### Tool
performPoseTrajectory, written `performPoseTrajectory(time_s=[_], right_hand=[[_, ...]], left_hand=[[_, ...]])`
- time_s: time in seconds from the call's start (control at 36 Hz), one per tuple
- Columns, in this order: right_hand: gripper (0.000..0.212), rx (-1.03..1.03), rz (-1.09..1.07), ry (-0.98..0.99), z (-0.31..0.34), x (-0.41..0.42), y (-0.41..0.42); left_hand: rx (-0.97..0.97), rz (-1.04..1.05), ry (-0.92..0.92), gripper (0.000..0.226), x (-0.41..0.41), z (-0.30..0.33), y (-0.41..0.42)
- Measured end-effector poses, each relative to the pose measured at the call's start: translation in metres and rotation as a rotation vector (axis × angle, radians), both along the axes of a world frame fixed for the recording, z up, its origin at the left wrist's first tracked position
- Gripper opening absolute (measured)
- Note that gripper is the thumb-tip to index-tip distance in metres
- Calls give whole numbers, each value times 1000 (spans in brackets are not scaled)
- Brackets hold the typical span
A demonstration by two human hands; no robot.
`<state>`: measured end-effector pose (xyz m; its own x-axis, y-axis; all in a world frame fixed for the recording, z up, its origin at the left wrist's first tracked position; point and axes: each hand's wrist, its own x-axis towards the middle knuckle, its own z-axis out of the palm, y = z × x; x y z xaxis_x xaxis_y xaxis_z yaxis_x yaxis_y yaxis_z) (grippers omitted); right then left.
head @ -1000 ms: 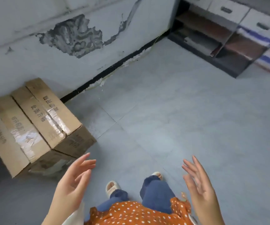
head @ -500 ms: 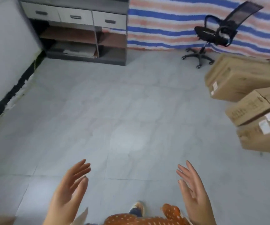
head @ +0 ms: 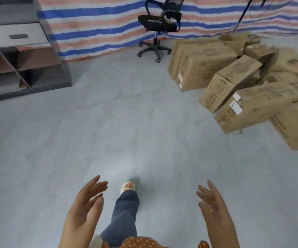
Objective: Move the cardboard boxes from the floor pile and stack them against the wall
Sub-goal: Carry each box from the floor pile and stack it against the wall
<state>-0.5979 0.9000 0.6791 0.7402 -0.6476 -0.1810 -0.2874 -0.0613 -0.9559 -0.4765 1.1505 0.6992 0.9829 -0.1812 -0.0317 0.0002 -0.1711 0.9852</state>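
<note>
Here, a jumbled pile of brown rectangular cardboard boxes (head: 248,90) is seen on the grey floor (head: 108,133), far right. Left hand (head: 83,210) and right hand (head: 214,210) are released, empty. Boxes are judged stiff, bulky; opposite long edges should be taken.

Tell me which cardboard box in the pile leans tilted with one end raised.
The narrow box in the middle of the pile: it rests slanted on its neighbours, printed end facing down-left. The big box behind it sits flat on the floor.
</note>
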Motion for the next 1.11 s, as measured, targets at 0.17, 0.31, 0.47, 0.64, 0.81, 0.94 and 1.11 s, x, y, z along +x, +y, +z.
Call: performPoseTrajectory(time_s=[0.17, 0.31, 0.47, 0.64, 0.81, 0.94, 1.11], right_hand=[[47, -50, -202, 4, 8, 65, -26], [69, -79, -329, 13, 17, 111, -48], [38, -61, -485, 53, 22, 151, -70], [57, -26, -590, 23, 13, 188, -120], [40, -20, -616, 19, 6, 215, -213], [38, -65, -650, -2, 12, 228, -307], [40, -102, -653, 24, 22, 237, -402]], left_hand=[[-21, -166, -38, 38, 117, 7, -48], [-24, -327, -38, 42, 203, 18, -95], [-3, -465, -6, 39, 264, 16, -154], [25, -577, 15, 36, 303, 9, -224], [58, -604, -10, 38, 344, 4, -322], [24, -591, -24, 34, 359, 10, -420], [52, -647, -12, 44, 370, 14, -523]])
